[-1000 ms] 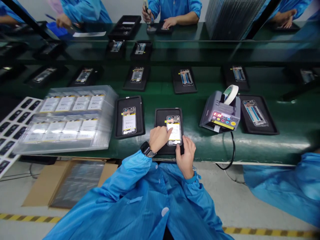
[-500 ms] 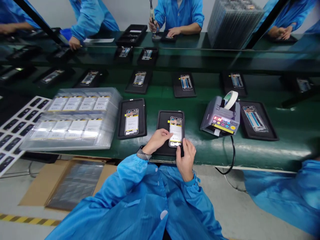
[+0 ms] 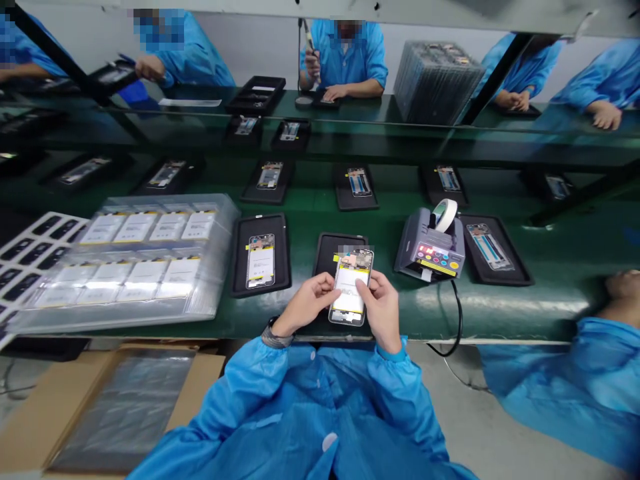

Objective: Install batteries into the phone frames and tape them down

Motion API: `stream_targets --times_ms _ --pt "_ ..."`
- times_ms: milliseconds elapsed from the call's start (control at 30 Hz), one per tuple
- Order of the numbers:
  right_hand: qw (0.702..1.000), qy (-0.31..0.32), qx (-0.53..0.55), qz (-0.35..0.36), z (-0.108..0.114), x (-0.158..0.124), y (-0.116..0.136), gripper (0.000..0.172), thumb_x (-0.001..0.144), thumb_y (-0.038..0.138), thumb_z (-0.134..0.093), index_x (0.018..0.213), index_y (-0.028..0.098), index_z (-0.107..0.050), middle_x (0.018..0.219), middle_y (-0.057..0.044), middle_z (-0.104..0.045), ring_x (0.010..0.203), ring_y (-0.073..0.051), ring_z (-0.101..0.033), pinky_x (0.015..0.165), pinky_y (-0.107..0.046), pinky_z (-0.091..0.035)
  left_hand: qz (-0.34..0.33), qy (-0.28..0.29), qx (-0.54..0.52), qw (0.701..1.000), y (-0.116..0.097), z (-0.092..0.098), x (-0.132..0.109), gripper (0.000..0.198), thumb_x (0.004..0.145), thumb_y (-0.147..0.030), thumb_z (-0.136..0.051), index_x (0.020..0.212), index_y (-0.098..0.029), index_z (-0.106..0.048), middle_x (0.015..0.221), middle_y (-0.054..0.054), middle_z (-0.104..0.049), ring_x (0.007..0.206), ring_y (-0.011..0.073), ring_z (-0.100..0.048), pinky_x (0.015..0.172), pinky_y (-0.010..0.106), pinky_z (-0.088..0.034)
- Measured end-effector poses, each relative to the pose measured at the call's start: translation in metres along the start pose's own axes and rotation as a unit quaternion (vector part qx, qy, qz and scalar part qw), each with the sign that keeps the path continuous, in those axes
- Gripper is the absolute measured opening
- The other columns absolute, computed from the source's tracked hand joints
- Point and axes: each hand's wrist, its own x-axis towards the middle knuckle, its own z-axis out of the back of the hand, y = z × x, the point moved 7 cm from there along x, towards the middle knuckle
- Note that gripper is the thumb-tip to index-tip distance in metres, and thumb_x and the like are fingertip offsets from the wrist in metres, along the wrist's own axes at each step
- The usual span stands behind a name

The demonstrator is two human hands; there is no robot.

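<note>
Between my two hands is an opened phone (image 3: 351, 293), its white battery and circuit board facing up. My left hand (image 3: 316, 299) grips its left edge, with the thumb on the battery. On the opposite edge my right hand (image 3: 383, 308) is closed, its thumb also pressing the battery. Below and behind the phone lies a black tray (image 3: 326, 250), partly covered by the phone and my hands. Another open phone (image 3: 261, 261) with a battery rests in a second black tray (image 3: 240, 270) to the left.
A stack of clear plastic trays (image 3: 210, 280) with white batteries stands at left. A tape dispenser (image 3: 431, 243) is on the right, its cable hanging over the bench edge. Beyond it lies a trayed phone frame (image 3: 490, 247). More trayed phones line the green bench (image 3: 310, 213); co-workers sit opposite.
The phone has come up out of its tray toward me, and both hands now grip its sides. My right hand has moved from its lower corner to its right edge. The view has shifted.
</note>
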Motion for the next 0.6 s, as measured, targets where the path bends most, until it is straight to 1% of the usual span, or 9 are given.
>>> stream_targets --times_ms 33,100,167,200,267,367,500,600 --pt "0.999 0.012 0.034 -0.006 -0.006 0.001 0.005 0.046 0.088 0.048 -0.073 0.12 0.017 -0.059 0.1 -0.009 -0.076 0.079 -0.022 -0.072 0.07 -0.035 -0.06 -0.005 -0.009 -0.009 1.0 -0.004 0.001 -0.003 0.042 0.079 -0.049 -0.079 0.087 -0.017 -0.055 0.08 0.002 -0.066 0.072 0.0131 -0.062 0.066 0.022 -0.049" --pt "0.998 0.015 0.058 -0.003 -0.016 -0.003 0.014 0.043 0.086 0.047 -0.076 0.115 0.018 -0.059 0.1 -0.008 -0.077 0.078 -0.022 -0.073 0.069 -0.035 -0.06 -0.018 -0.027 -0.033 0.999 -0.014 0.002 -0.005 0.045 0.076 -0.05 -0.081 0.095 -0.016 -0.06 0.09 0.005 -0.07 0.084 0.0178 -0.067 0.074 0.026 -0.053" --pt "0.999 0.019 0.046 -0.001 -0.025 -0.01 0.019 0.041 0.086 0.045 -0.076 0.113 0.019 -0.061 0.098 -0.008 -0.077 0.078 -0.022 -0.073 0.072 -0.035 -0.061 -0.029 -0.043 -0.054 0.997 -0.023 0.004 -0.005 0.051 0.073 -0.049 -0.083 0.105 -0.015 -0.064 0.096 0.008 -0.072 0.087 0.0208 -0.069 0.075 0.028 -0.055" --pt "0.999 0.022 0.035 -0.002 -0.03 -0.014 0.02 0.039 0.087 0.045 -0.076 0.112 0.019 -0.061 0.097 -0.007 -0.077 0.079 -0.022 -0.073 0.073 -0.035 -0.06 -0.031 -0.053 -0.061 0.996 -0.026 0.006 -0.005 0.052 0.073 -0.049 -0.083 0.107 -0.014 -0.065 0.097 0.008 -0.073 0.085 0.0214 -0.069 0.074 0.028 -0.056" --pt "1.0 0.022 0.016 -0.004 -0.036 -0.022 0.022 0.036 0.089 0.043 -0.075 0.111 0.019 -0.062 0.095 -0.007 -0.076 0.081 -0.021 -0.073 0.077 -0.035 -0.06 -0.029 -0.08 -0.075 0.994 -0.028 0.009 -0.006 0.051 0.072 -0.048 -0.084 0.105 -0.013 -0.068 0.095 0.009 -0.074 0.08 0.0213 -0.07 0.07 0.028 -0.056" --pt "1.0 0.015 -0.004 -0.001 -0.041 -0.032 0.025 0.035 0.09 0.044 -0.074 0.113 0.019 -0.062 0.096 -0.006 -0.076 0.083 -0.022 -0.072 0.079 -0.035 -0.059 -0.003 -0.108 -0.116 0.987 -0.024 0.01 -0.013 0.05 0.07 -0.047 -0.086 0.102 -0.012 -0.07 0.092 0.009 -0.075 0.077 0.0214 -0.07 0.068 0.028 -0.056" --pt "1.0 0.008 -0.017 0.009 -0.045 -0.04 0.031 0.035 0.091 0.043 -0.072 0.115 0.019 -0.062 0.098 -0.006 -0.075 0.086 -0.021 -0.072 0.082 -0.034 -0.059 0.043 -0.119 -0.156 0.98 -0.017 0.006 -0.023 0.05 0.064 -0.047 -0.089 0.095 -0.011 -0.072 0.087 0.01 -0.075 0.075 0.0233 -0.071 0.066 0.029 -0.057" --pt "1.0 0.005 -0.017 0.018 -0.047 -0.044 0.035 0.034 0.092 0.041 -0.071 0.116 0.019 -0.061 0.1 -0.007 -0.075 0.089 -0.021 -0.072 0.084 -0.035 -0.058 0.031 -0.129 -0.168 0.977 -0.02 0.006 -0.026 0.048 0.064 -0.045 -0.09 0.094 -0.011 -0.073 0.086 0.009 -0.075 0.074 0.0229 -0.071 0.066 0.029 -0.057"
